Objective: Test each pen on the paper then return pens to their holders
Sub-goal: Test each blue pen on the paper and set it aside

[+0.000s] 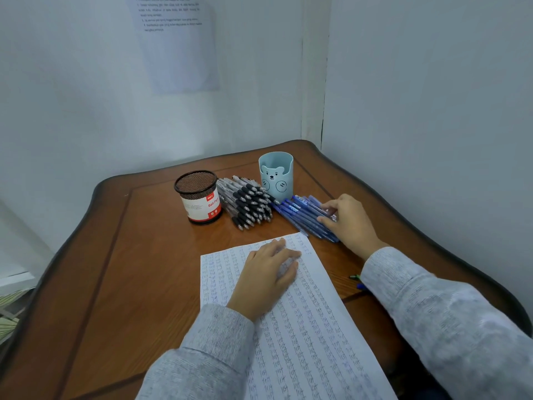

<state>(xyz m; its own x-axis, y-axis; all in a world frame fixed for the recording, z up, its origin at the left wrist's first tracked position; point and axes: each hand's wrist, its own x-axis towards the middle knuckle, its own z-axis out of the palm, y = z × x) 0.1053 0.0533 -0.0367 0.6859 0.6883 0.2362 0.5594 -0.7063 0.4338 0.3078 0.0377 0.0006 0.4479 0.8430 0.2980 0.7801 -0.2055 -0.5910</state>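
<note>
A sheet of paper covered in rows of pen marks lies on the wooden table. My left hand rests flat on its upper part, fingers straight. Behind it a pile of black pens lies between a black mesh holder with a red and white label and a light blue bear holder. A pile of blue pens lies to the right. My right hand lies on the blue pile, fingertips touching the pens; whether they pinch one I cannot tell.
The table stands in a corner, walls close behind and to the right. A printed sheet hangs on the back wall. Two pen tips, green and blue, poke out from under my right sleeve.
</note>
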